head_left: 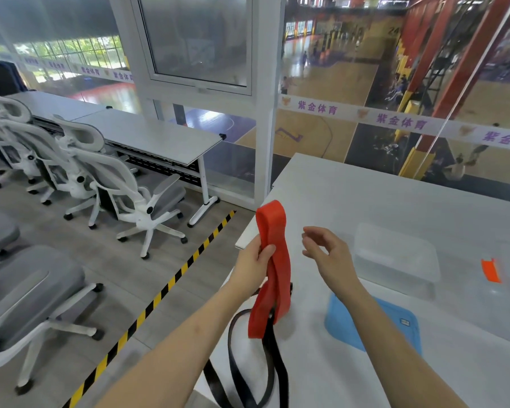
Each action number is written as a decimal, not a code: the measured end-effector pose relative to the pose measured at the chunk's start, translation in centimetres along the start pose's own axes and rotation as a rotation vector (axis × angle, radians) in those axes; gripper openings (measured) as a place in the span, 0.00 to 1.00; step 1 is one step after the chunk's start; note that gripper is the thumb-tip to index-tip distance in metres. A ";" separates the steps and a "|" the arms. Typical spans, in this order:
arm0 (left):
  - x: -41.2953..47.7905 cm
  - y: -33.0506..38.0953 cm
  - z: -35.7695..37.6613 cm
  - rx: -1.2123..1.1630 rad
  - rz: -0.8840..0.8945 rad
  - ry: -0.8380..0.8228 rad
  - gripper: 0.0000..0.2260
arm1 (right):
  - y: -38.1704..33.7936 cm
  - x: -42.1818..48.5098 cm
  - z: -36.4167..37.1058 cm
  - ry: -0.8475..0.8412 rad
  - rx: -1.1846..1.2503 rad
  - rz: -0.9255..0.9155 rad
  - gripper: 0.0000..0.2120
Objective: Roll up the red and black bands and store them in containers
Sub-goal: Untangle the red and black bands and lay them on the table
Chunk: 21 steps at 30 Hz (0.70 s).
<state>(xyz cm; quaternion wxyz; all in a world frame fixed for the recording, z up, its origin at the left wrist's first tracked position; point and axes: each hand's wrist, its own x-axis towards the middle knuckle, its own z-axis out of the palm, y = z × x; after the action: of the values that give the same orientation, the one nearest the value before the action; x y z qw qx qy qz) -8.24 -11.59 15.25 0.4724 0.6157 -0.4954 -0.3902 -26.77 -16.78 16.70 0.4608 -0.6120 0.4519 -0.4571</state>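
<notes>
My left hand [255, 260] gripped the red band [273, 269] near its middle, thumb pressed across the front, holding it upright above the near-left corner of the white bench [365, 195]. The band's top loop stood above my fist; its lower end hung down, twisted once, reaching to the black band [248, 366]. The black band lay loosely looped on the bench edge, part of it trailing over the side toward me. My right hand [326, 254] hovered just beside the red band, fingers loosely curled and apart, holding nothing.

Beyond the right hand sat a clear plastic container [395, 257], empty as far as I could see. A blue lid [395, 325] lay flat in front of it, partly hidden by my right forearm. A small orange piece [490, 270] lay farther right; I could not tell what it was. Off the bench to the left: white office chairs [124, 184], grey desks [159, 136], and a yellow-black floor stripe [171, 284].
</notes>
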 end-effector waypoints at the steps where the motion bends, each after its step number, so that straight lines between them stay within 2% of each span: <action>1: 0.1 0.6 -0.2 -0.010 0.011 -0.002 0.09 | 0.8 -0.1 0.0 -0.048 -0.051 0.023 0.11; 5: 0.7 2.6 -0.7 -0.065 0.032 -0.023 0.09 | 3.1 -1.0 0.9 -0.379 -0.143 0.108 0.15; 7: 1.0 3.4 -0.9 -0.095 0.049 -0.023 0.09 | 3.4 -1.3 1.4 -0.457 -0.122 0.139 0.13; 14: 1.4 4.9 -2.4 -0.230 0.050 -0.005 0.10 | 1.7 -1.3 1.3 -0.312 -0.174 0.087 0.04; 21: 1.0 3.9 -2.5 -0.387 0.002 0.063 0.11 | 1.0 -2.0 0.6 -0.219 -0.176 0.077 0.04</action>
<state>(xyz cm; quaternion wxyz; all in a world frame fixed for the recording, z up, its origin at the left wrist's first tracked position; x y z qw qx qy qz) -6.58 -12.34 19.67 0.5978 0.5247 -0.3968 -0.4581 -26.63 -14.93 15.30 0.4691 -0.6786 0.4605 -0.3279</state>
